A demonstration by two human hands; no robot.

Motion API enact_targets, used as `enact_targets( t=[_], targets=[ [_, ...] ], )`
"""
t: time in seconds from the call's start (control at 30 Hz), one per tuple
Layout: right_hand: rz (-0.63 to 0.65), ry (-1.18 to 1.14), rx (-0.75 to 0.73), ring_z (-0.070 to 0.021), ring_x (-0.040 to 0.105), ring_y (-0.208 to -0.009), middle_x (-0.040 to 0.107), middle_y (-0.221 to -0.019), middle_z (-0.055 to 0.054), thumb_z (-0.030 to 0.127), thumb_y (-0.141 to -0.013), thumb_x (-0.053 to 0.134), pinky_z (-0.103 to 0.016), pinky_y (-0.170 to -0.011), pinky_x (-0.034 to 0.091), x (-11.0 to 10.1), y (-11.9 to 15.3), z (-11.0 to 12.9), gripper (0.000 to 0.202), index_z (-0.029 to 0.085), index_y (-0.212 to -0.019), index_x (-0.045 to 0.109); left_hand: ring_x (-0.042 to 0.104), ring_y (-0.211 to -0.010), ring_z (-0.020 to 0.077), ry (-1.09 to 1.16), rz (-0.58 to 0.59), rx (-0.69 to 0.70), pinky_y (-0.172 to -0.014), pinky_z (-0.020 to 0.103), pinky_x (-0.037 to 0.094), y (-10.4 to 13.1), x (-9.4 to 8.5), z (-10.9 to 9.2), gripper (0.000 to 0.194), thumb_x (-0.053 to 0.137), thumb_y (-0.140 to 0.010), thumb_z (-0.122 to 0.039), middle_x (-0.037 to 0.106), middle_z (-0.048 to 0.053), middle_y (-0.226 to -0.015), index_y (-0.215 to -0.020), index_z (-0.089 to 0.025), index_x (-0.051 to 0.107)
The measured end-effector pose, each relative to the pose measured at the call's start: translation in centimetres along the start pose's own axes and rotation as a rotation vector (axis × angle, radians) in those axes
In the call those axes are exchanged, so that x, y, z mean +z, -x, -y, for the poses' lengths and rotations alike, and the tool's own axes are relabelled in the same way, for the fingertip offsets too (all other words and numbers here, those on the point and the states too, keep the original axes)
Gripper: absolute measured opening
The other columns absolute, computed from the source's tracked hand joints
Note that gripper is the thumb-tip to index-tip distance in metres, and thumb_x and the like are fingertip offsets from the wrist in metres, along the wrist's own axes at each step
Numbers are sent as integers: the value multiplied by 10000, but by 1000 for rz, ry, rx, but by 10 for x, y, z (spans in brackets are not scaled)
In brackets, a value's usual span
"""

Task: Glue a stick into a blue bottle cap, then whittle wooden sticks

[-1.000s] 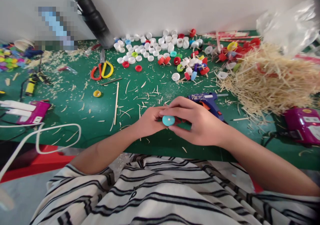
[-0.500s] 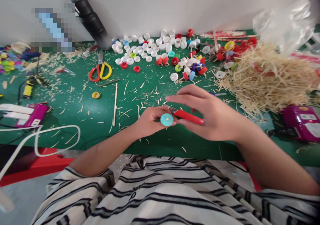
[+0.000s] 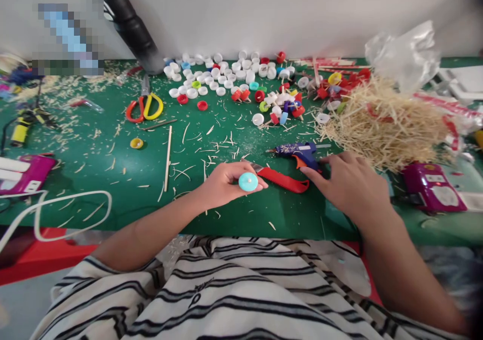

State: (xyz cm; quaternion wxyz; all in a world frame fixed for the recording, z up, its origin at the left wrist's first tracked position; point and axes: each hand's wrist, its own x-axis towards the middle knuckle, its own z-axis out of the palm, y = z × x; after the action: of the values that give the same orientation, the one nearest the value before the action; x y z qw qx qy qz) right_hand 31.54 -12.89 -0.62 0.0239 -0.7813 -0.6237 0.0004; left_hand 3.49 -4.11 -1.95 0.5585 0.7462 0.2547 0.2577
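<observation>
Along the bottom of the frame a striped shirt point(image 3: 222, 294) is being worn. Just below centre, a cyan cap point(image 3: 246, 184) with a pale stick end at its middle is being pinched by the left hand point(image 3: 225, 185) alone. Beside those fingers a red-handled knife point(image 3: 286, 180) is being left without the right hand, which was being held around it half a second ago; whether the blade end is being touched by the left hand cannot be told. Right of centre, the right hand point(image 3: 349, 186) is now being kept apart from the left, curled at the handle of a blue glue gun point(image 3: 301, 152); whether a grip is being closed cannot be made out. By this, attention seems to be being turned from knife to glue gun, with the cap being kept ready. Farther up, scissors point(image 3: 141, 106) are being left at upper left, loose white caps point(image 3: 250, 76) are being spread across upper centre, and a shavings heap point(image 3: 381, 123) is being passed over at upper right
</observation>
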Motion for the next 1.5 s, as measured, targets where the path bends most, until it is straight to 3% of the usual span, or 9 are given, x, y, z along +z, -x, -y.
enact_targets(
  t=[0.2,0.4,0.5,0.67,0.83,0.97,1.13,1.3,1.5],
  targets=[
    [-35,33,10,-387,670,-1012,714,-1156,-216,708,-950,484,-428,-701,480,14,-19,16,649,123,-1145,687,632,-714,103,45,-23,-87,-610,236,477,1,-2,-4,129,789,-860,-338,721,29,-863,-884,-219,832],
    [32,-204,207,-371,688,-959,745,-1101,-187,615,-855,618,-441,-743,483,17,-34,4,571,152,-1185,673,655,-769,126,100,-6,-89,-641,243,520,0,-1,-4,190,808,-844,-401,726,44,-875,-878,-216,834],
    [93,-565,238,-291,659,-790,731,-929,-113,567,-770,729,-401,-675,472,11,-38,-2,519,190,-1120,659,660,-792,132,121,-2,-77,-665,251,536,0,-1,-3,194,811,-843,-404,726,49,-883,-881,-216,836],
    [407,-1206,171,-159,526,-615,594,-683,-9,410,-746,833,-326,-590,411,-8,-37,-3,309,205,-888,650,626,-763,121,105,-1,-62,-645,251,497,0,-3,-2,177,809,-848,-399,703,37,-861,-902,-234,846],
    [492,-1484,29,-141,559,-682,618,-811,-13,351,-764,858,-327,-665,490,-14,-42,3,293,201,-943,681,612,-761,132,52,-8,-36,-647,271,485,0,-4,-2,219,790,-861,-451,703,39,-823,-896,-242,848],
    [591,-1579,-224,-188,668,-801,664,-969,-69,456,-821,827,-324,-634,543,-9,-46,5,314,229,-932,639,579,-731,129,29,-13,-13,-688,287,496,-1,-4,-3,183,793,-859,-436,647,11,-716,-883,-265,855],
    [732,-1576,-351,-144,656,-649,695,-886,-52,385,-922,760,-251,-461,454,-5,-36,-1,174,229,-947,689,574,-713,126,77,-19,-70,-603,268,456,1,-5,1,135,780,-859,-366,665,21,-788,-901,-258,849],
    [665,-1467,-386,-136,633,-617,719,-824,-56,372,-927,764,-262,-495,500,-3,-30,-4,168,212,-879,756,628,-809,144,122,17,-49,-678,278,498,1,-5,7,97,766,-878,-314,648,27,-828,-916,-265,839],
    [498,-1439,-381,-139,607,-556,713,-710,-49,402,-876,815,-265,-467,497,-4,-27,4,219,204,-805,753,610,-751,122,94,11,-58,-633,268,476,2,-5,8,99,777,-875,-326,635,22,-842,-915,-258,836]
  ],
)
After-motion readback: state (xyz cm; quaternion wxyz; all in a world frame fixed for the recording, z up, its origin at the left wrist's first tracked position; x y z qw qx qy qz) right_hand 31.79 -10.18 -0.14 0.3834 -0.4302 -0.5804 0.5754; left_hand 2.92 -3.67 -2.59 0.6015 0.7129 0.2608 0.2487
